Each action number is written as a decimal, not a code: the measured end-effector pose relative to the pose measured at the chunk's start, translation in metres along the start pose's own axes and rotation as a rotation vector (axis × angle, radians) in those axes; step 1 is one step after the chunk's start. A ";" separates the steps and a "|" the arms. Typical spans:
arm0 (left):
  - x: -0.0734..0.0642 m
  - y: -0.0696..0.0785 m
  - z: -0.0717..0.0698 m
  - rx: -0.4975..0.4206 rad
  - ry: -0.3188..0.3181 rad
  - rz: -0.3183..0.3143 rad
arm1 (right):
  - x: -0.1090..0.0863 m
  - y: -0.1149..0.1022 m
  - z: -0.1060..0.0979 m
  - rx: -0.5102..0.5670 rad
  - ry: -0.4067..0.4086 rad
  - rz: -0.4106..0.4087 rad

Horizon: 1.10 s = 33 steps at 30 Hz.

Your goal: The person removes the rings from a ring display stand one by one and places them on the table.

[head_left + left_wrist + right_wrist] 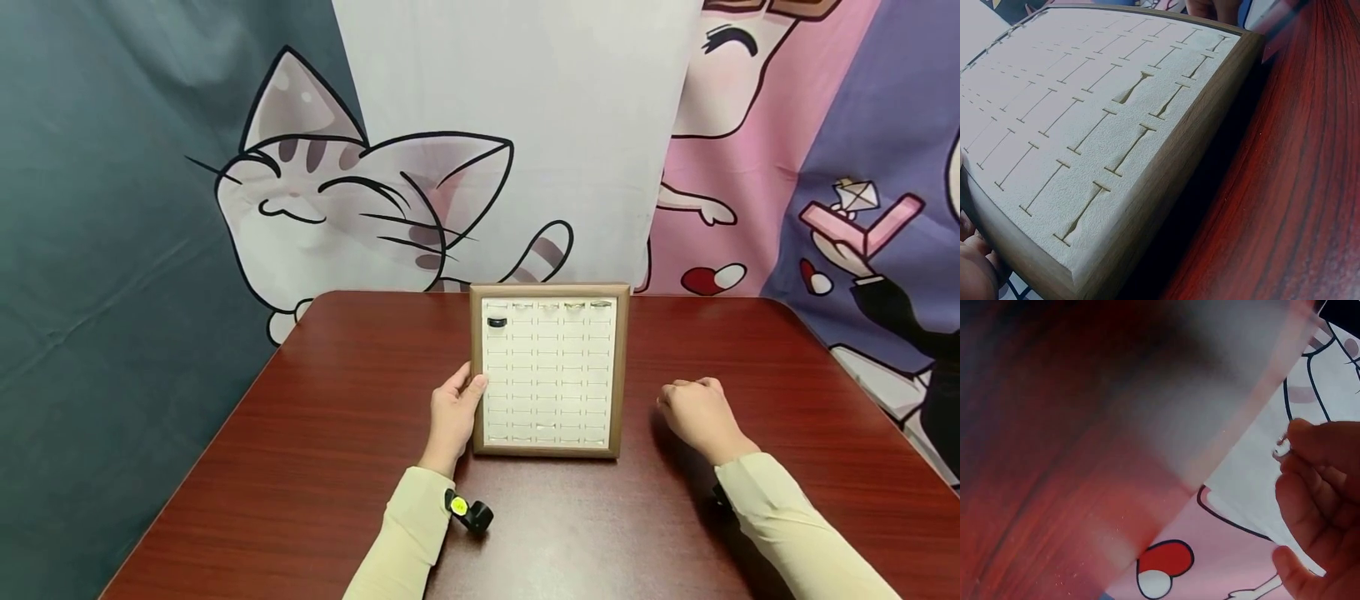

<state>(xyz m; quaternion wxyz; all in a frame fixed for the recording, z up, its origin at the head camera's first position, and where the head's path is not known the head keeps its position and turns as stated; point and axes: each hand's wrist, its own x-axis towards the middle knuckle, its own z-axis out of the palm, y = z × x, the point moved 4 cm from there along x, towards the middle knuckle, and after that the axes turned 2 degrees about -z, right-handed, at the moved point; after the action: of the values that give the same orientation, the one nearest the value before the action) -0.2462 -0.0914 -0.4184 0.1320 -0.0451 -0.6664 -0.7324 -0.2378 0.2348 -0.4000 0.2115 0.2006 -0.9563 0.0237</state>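
Observation:
A wood-framed ring display board (547, 367) with a cream slotted pad stands tilted up on the table. My left hand (452, 417) grips its left edge, thumb on the front of the frame. Several thin rings (574, 306) sit in the top row of slots, and a thick black ring (497, 322) is in the row below at the left. To the right of the board, apart from it, my right hand (701, 421) is held above the table. In the right wrist view its thumb and finger pinch a small silver ring (1280, 449), partly hidden by the fingertips.
The glossy reddish-brown table (337, 400) extends around the board. Behind it hangs a cloth backdrop (600, 125) with cartoon drawings. A black wrist camera (472, 512) is strapped at the left cuff.

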 end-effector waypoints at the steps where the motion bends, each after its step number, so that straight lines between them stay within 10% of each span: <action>1: 0.000 0.000 0.000 -0.008 -0.002 0.014 | 0.000 0.001 0.001 0.004 -0.018 0.004; 33: 0.001 -0.003 0.001 -0.004 0.015 -0.097 | 0.004 0.006 0.009 0.083 -0.200 0.051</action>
<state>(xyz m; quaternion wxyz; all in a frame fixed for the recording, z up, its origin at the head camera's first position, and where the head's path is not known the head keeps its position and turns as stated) -0.2475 -0.0906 -0.4209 0.1012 -0.0073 -0.6654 -0.7395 -0.2469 0.2374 -0.4067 0.1057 0.1862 -0.9756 0.0487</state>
